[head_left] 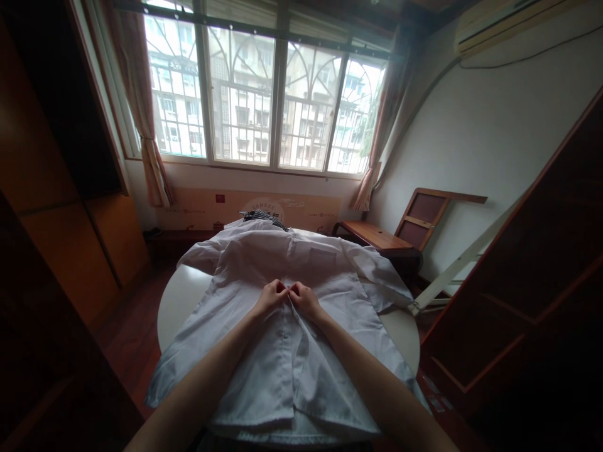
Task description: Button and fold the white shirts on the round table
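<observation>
A white button-up shirt (245,351) lies spread front-up on a round white table (181,298), its collar toward the window. My left hand (271,296) and my right hand (304,298) meet at the middle of the shirt's front. Both pinch the edges of the button placket, fingertips almost touching each other. The lower part of the shirt front hangs apart below my hands. A chest pocket (323,257) shows just beyond my right hand.
A dark striped garment (264,216) lies at the table's far edge. A wooden chair (400,235) stands at the right by the wall. Dark wooden cabinets (51,238) flank both sides. A barred window (264,94) with curtains fills the far wall.
</observation>
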Tool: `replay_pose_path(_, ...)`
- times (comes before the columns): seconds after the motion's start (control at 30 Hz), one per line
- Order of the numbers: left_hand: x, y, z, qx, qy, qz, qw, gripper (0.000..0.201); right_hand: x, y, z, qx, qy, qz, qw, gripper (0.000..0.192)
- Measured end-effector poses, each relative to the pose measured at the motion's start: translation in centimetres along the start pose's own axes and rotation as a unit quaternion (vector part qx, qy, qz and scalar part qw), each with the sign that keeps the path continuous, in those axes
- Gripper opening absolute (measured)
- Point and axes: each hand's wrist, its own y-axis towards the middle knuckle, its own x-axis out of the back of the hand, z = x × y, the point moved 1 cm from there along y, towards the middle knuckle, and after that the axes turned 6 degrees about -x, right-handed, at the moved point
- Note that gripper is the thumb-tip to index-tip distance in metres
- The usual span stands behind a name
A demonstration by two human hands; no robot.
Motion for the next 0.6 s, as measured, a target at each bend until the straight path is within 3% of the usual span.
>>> replay_pose_path(0.3, -0.23, -0.9, -1.01, -0.045, 0.047, -0.032, 0.997, 0.008, 0.21, -0.89, 0.92, 0.0, -0.055, -0.018, 0.998, 0.013)
replay_pose_path(0.6, -0.27, -0.89, -0.87, -0.014, 0.076, -0.041, 0.996, 0.009, 0.18, -0.92, 0.98, 0.014, -0.067, -0.009, 0.998, 0.014)
